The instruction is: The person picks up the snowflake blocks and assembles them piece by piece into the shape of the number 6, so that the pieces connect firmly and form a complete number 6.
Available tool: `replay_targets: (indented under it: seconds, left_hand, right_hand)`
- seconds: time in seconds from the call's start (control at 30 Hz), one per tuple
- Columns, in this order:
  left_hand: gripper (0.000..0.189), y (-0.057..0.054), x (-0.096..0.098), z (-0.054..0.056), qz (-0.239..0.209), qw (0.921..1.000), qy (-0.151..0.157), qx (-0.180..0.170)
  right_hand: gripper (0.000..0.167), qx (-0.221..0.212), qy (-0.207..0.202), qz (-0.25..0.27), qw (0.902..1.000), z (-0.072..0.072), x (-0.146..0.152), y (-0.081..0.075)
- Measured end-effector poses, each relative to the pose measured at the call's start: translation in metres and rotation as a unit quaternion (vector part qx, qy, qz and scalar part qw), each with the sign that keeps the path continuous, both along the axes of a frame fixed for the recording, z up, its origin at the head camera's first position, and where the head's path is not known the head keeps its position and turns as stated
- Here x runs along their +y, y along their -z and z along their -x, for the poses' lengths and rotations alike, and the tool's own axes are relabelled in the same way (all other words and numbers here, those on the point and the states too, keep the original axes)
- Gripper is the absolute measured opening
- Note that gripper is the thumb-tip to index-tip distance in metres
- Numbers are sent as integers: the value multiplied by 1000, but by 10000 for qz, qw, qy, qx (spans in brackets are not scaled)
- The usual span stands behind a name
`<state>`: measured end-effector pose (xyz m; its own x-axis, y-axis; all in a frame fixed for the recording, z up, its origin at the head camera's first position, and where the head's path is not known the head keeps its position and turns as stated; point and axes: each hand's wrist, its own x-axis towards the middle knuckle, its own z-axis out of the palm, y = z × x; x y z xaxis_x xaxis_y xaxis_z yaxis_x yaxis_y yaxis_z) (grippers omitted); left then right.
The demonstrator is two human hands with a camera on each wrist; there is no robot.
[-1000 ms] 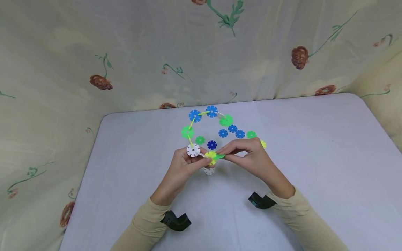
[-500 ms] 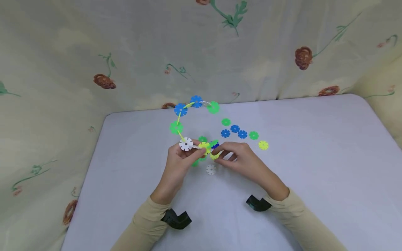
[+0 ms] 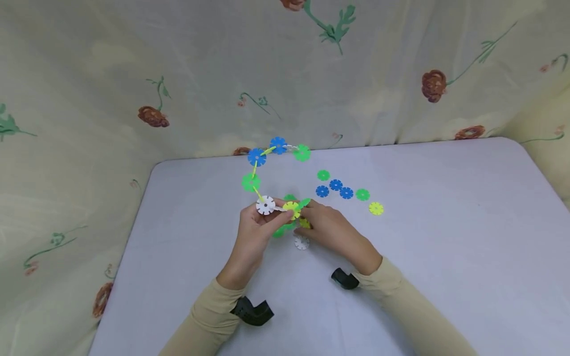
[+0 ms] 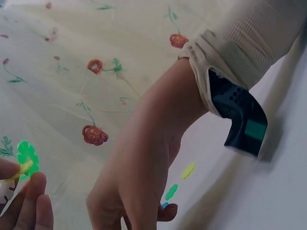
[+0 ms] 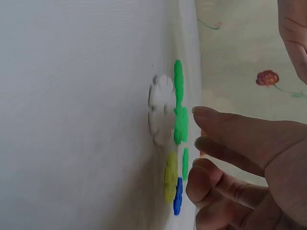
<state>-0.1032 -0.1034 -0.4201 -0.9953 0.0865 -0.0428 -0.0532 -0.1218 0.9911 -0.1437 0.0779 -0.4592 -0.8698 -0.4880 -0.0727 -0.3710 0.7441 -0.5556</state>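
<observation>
Right hand point(image 3: 336, 232) shifting toward left hand point(image 3: 251, 227); disc chain point(image 3: 251, 182) holding position

Compared with half a second earlier, the right hand is moving inward over the loose pieces, while the disc chain is remaining almost unchanged.

At left, the left hand is pinching the chain's yellow end section between thumb and fingers. The chain is extending from this grip toward the rear edge of the table point(image 3: 178, 222) in an open curve. Its pieces are notched, flower-like discs, each slotted into the next, alternately facing the head camera and standing edge-on.

Midway, loose discs are lying on the table beneath the hands. Fingers are partly covering green discs point(image 3: 279, 231), so their number is remaining unclear. The right wrist view is also showing a blue disc point(image 5: 178, 196) there. The right hand is curving its fingers loosely beside a loose yellow disc point(image 3: 305, 223); contact is not discernible. The left wrist view is cutting off its fingertips.

Visible chain count: six facing discs (two blue, two green, one white, one yellow) and six edge-on or tilted (three yellow, two white, one green). Loose count between the hands: one white disc point(image 3: 302, 243), one yellow. At right, six discs point(image 3: 336, 185) are lying flat: three blue, two green, one yellow.
</observation>
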Motion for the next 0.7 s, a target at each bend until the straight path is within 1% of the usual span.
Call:
replay_targets:
  seconds: [0.1, 0.2, 0.37, 0.47, 0.6, 0.7]
  left_hand:
    - [20, 1, 0, 0, -41, 10000, -15, -3]
    - [21, 2, 1, 1, -59, 10000, -23, -15]
    - [22, 1, 3, 0, -41, 10000, -9, -20]
    - [21, 0, 3, 0, -16, 10000, 7, -14]
    - [21, -3, 3, -1, -16, 10000, 15, -27]
    - [21, -3, 3, -1, 23, 10000, 12, -15]
  right_hand:
    - [45, -126, 44, 56, 9999, 2, -8, 1]
    - [49, -226, 107, 154, 9996, 4, -14, 4]
    - [45, -536, 256, 306, 9978, 8, -16, 9]
    - [33, -840, 305, 488, 9948, 10, -13, 10]
    - [24, -908, 86, 1064, 9901, 10, -2, 8]
    - [22, -909, -77, 1732, 9807, 11, 12, 1]
